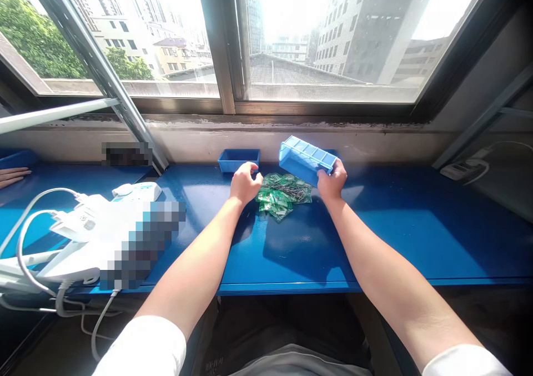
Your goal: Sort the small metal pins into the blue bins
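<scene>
My right hand (332, 180) grips a light-blue plastic bin (306, 159) by its right end. The bin is tipped on its side above the table, its ribbed face turned up. Under and beside it lies a heap of small clear packets with green print (277, 201); dark, thin pieces show among them. At the heap's left edge hovers my left hand (245, 184), its fingers curled, thumb and forefinger apart, with nothing visible in it. Just behind that hand a darker blue bin (239, 161) stands upright against the wall. The held bin's inside is mostly hidden.
The blue table (400, 231) runs along below a window (333, 43). White power strips with plugs and cables (87, 220) lie at left, near a slanted metal post (137, 120). Another person's hand (14, 176) rests at far left. A white plug (458, 168) is at right.
</scene>
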A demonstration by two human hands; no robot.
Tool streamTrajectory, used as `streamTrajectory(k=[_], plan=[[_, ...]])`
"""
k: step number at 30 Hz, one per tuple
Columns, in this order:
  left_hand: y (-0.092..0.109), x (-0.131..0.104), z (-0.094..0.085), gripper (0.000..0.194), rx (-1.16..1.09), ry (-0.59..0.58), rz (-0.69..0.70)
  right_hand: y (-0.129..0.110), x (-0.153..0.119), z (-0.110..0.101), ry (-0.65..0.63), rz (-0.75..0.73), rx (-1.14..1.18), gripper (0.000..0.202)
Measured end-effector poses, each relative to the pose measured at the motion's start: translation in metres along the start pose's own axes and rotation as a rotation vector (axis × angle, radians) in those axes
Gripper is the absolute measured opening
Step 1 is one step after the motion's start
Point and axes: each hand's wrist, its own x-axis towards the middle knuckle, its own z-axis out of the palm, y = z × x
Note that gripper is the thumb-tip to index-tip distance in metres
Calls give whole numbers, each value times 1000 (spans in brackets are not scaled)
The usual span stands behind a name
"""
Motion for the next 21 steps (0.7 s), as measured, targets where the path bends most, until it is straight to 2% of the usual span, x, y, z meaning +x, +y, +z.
streamTrajectory(k=[5,7,11,15,18,21], plan=[[2,-3,2,47,29,-270,28,6,2,1,11,27,-72,27],[3,-4,3,54,53,-338,50,9,2,0,17,-7,-128,27],[3,-5,4,64,56,-415,47,15,3,-2,-33,-134,-215,36],[1,-8,5,73,75,-526,51,20,3,-2,-98,-233,-204,39],[1,-8,5,72,105,-579,69,23,3,0,-139,-220,-177,42],[1,-8,3,72,117,-604,77,27,3,1,-204,-147,-151,42]])
